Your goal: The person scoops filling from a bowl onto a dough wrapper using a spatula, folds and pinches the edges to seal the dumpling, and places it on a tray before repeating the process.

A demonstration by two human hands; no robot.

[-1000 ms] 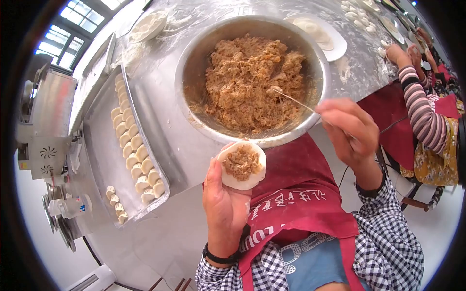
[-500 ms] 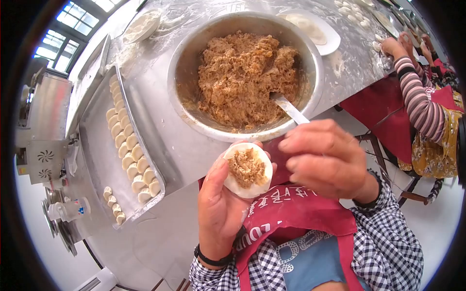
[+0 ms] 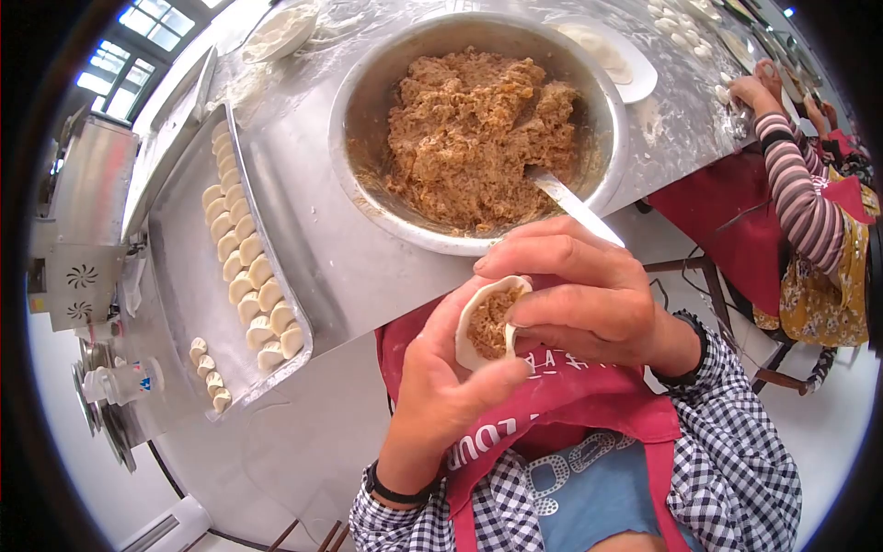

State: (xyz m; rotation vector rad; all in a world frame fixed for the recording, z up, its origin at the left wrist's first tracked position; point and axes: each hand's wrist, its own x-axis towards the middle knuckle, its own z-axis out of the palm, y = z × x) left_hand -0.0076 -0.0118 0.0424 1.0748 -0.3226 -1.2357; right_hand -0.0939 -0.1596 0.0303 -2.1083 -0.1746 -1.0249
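A round dough wrapper with brown minced filling (image 3: pixel 489 324) is cupped between my two hands, partly folded, with filling showing in its opening. My left hand (image 3: pixel 432 400) supports it from below and the left, thumb near its lower edge. My right hand (image 3: pixel 593 299) grips the right edge of the wrapper with fingers and thumb. Just above stands a large metal bowl (image 3: pixel 346 175) of brown minced filling (image 3: pixel 478 129). A spoon (image 3: pixel 581 210) is stuck in the filling, its handle lying over the near rim, touched by neither hand.
On the left, a metal tray (image 3: pixel 184 267) holds rows of folded dumplings (image 3: pixel 246 262) and several smaller ones (image 3: pixel 210 377). A white plate (image 3: pixel 641 78) with wrappers sits behind the bowl. At the right, another person in a striped sleeve (image 3: pixel 800 189) works at the floury table (image 3: pixel 313 239).
My right hand has moved left and down from beside the spoon handle to the wrapper. The wrapper, earlier spread flat on my left palm, is now partly folded up around its filling.
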